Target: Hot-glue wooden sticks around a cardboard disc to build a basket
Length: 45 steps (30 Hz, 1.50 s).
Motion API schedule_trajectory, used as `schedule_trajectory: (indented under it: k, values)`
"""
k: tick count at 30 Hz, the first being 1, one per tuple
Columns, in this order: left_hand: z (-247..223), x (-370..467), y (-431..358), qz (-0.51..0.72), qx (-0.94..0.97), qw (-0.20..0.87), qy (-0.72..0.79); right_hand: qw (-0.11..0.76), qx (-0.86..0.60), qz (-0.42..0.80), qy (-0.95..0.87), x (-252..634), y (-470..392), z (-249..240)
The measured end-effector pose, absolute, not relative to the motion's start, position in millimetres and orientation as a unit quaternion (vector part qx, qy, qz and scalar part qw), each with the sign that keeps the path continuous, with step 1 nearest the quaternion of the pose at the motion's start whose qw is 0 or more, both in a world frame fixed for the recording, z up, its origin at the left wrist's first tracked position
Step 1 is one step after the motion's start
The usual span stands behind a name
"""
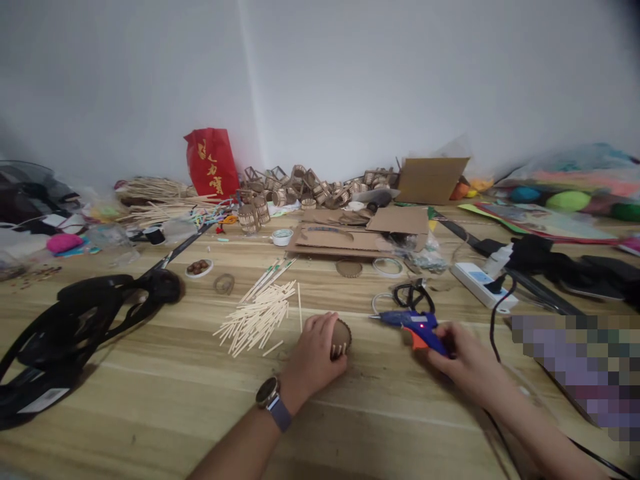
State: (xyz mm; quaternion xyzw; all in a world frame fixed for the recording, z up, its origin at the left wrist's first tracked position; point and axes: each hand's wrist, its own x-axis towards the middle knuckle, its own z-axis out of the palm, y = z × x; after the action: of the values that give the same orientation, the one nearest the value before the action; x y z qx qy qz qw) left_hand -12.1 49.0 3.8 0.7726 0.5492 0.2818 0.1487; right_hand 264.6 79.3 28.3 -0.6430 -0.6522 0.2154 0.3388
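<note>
Pale grey wall rises behind a light wood-grain desk point(165, 427), and a red bag with gold characters point(213, 163) leans against it beside a heap of small stick-sided baskets point(310, 187). Low in my head view, the left hand point(316, 353), with a watch point(268, 393) on its wrist, curls its fingers and thumb around a small round cardboard piece point(341, 339) with a few short sticks along its near edge. I have the right hand point(463, 360) at the handle of a blue glue gun point(413, 322); its fingers are bent around the grip, slightly blurred, and the nozzle points left, toward the cardboard piece but apart from it. Just left of my left hand lies a loose pile of thin wooden sticks point(260, 317). Beyond it I see a white dish of brown beads point(199, 268). Scissors point(413, 293) lie just behind the gun, flat cardboard sheets point(340, 240) farther back, and a white power strip point(484, 287) to the right.
</note>
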Motion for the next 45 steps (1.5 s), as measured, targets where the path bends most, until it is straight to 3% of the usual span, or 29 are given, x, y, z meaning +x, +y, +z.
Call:
schedule_trajectory:
  k: [2,4,10,14,17,23,29,45]
  values:
    - [4.5,-12.9,48.9,0.283,0.771,0.154,0.549,0.448,-0.61,0.286,-0.587,263.3,75.7,38.1]
    - [4.6,-13.5,49.2,0.284,0.769,0.156,0.551,0.496,-0.584,0.378,-0.52,260.1,70.1,48.1]
    - [1.8,-14.5,50.7,0.273,0.772,0.151,0.554,0.409,-0.579,0.576,-0.408,246.3,54.8,61.8]
    - [0.4,-14.1,51.0,0.28,0.771,0.148,0.553,0.462,-0.503,0.638,-0.356,246.2,53.2,63.4]
    - [-0.3,-14.3,51.4,0.288,0.771,0.15,0.548,0.445,-0.46,0.676,-0.364,248.2,54.4,58.4]
    - [-2.7,-18.1,53.1,0.286,0.771,0.158,0.546,0.34,-0.577,0.519,-0.531,240.7,52.5,34.2]
    - [-4.6,-21.2,54.1,0.296,0.771,0.167,0.538,0.296,-0.562,0.398,-0.662,226.1,41.1,27.1]
    - [0.7,-20.4,52.6,0.297,0.772,0.171,0.536,0.268,-0.492,0.371,-0.74,209.2,39.0,33.7]
